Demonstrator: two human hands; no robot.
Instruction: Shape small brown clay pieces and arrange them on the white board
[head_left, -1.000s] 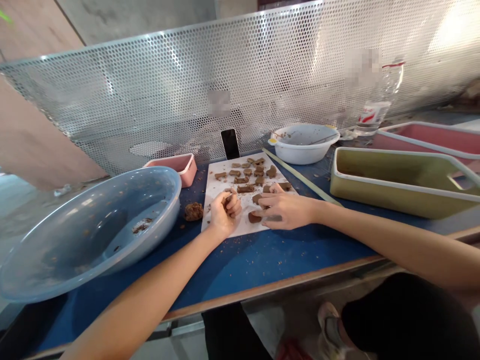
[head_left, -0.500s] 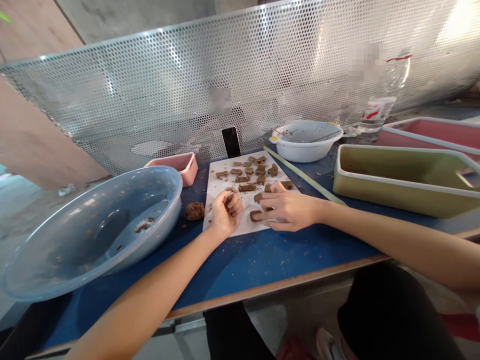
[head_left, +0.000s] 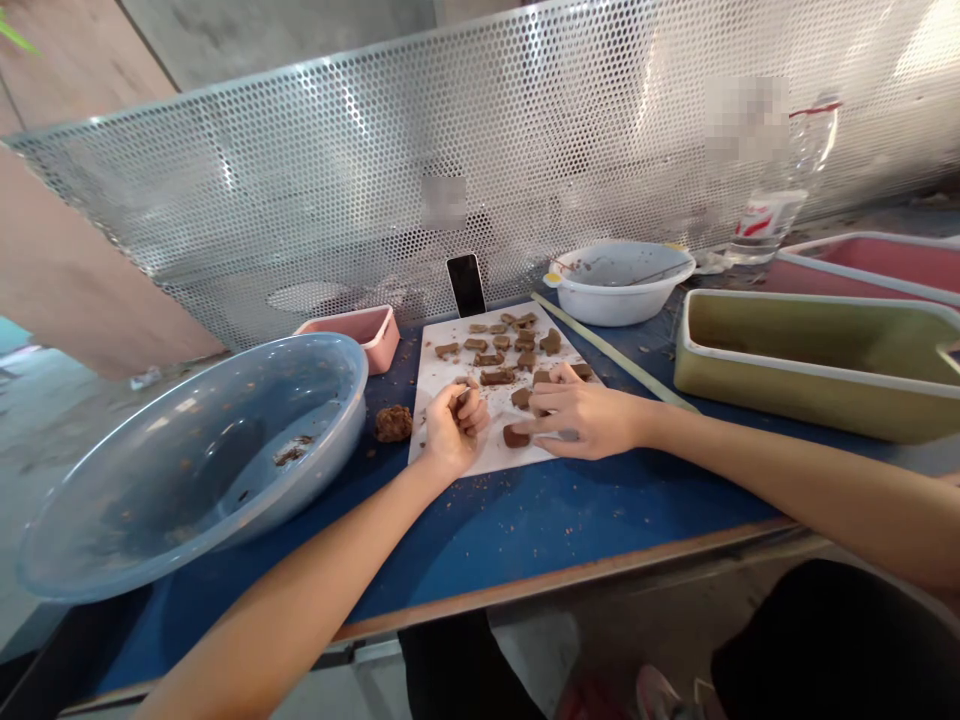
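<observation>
A white board [head_left: 435,395] bears several small brown clay-like pieces [head_left: 497,377], some of them bone-shaped. My left hand [head_left: 456,425] is over the board's left part, palm turned up and fingers curled closed; what lies in them, if anything, I cannot make out. My right hand [head_left: 574,412] is spread palm down over the board's near right part. Its forefinger reaches out to a flat brown piece [head_left: 515,436] and appears to touch its right edge. More brown pieces lie partly hidden under the other fingers. Beside the board's left edge sits a rough brown lump [head_left: 393,424].
A big blue basin [head_left: 330,470] tilts at the left, by a pink tub [head_left: 384,338]. A phone [head_left: 466,285] leans on the perforated metal panel [head_left: 337,200]. Rightward are a pale stick [head_left: 615,352], white bowl [head_left: 626,300], olive trough [head_left: 810,395] and bottle [head_left: 772,215].
My right forefinger has drawn back slightly from across the flat brown piece to its right edge, so more of the piece shows. The left hand stays curled in place. The view has shifted slightly.
</observation>
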